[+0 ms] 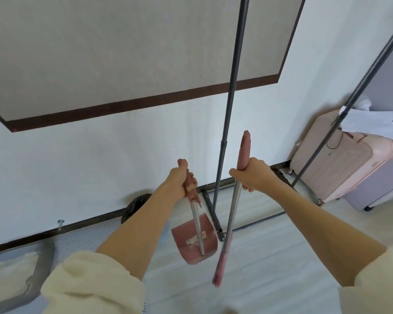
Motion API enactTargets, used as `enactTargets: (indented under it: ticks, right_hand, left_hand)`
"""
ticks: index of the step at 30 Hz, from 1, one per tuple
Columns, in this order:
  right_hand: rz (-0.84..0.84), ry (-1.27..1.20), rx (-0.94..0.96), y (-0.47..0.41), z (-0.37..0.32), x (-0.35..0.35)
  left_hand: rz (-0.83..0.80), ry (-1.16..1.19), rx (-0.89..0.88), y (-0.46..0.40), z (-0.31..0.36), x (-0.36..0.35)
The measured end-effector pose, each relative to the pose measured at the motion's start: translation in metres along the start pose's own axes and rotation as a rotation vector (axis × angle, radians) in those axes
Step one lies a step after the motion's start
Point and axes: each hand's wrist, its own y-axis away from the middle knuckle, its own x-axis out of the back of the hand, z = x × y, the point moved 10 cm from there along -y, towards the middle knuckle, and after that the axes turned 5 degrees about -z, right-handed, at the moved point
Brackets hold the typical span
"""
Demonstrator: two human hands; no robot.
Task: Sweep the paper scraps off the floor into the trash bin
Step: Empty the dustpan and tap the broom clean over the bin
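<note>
Gripping the pink handle of a long-handled dustpan (194,240), the left hand (182,180) has its fingers curled tight around the grip near the top of the shaft. The dustpan's pink pan hangs below, above the pale floor (270,264), and a few pale paper scraps (194,241) lie inside it beside the metal shaft. The right hand (251,174) grasps a broom (234,200) by its pink handle, fingers wrapped round it just under the top end, which sticks up above the fist. The broom's metal shaft slants down and to the left, and its pink head, blurred, sits low near the floor just right of the dustpan. Both forearms reach forward out of cream sleeves (93,284).

Between the two hands a dark stand pole (230,98) rises from feet on the floor by the skirting board. A black-lined trash bin (135,206) stands against the white wall (100,159), partly hidden behind the left forearm and well left of the dustpan. At the right a pink suitcase (340,159) stands by the wall with white paper (370,123) on top of it. A white mesh object (82,236) lies at the lower left.
</note>
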Motion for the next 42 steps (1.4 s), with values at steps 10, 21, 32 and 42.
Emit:
enactTargets:
  ticks: [10,21,32,42]
  right_hand:
    - [-0.010,-0.147,-0.016,-0.068,0.005,-0.014]
    - [-0.125,-0.217,-0.023,-0.151,0.005,-0.042]
    - [-0.242,-0.239,-0.127,-0.189,0.017,-0.071]
    - [-0.182,-0.261,-0.182,-0.218,0.018,-0.071]
  left_hand:
    - [0.018,0.535,0.015,-0.077,-0.009,-0.022]
    - [-0.047,0.502,0.104,-0.169,-0.027,-0.011]
    - [-0.011,0.083,0.220,-0.214,-0.045,0.017]
    - [0.121,-1.492,-0.512,-0.237,0.029,-0.004]
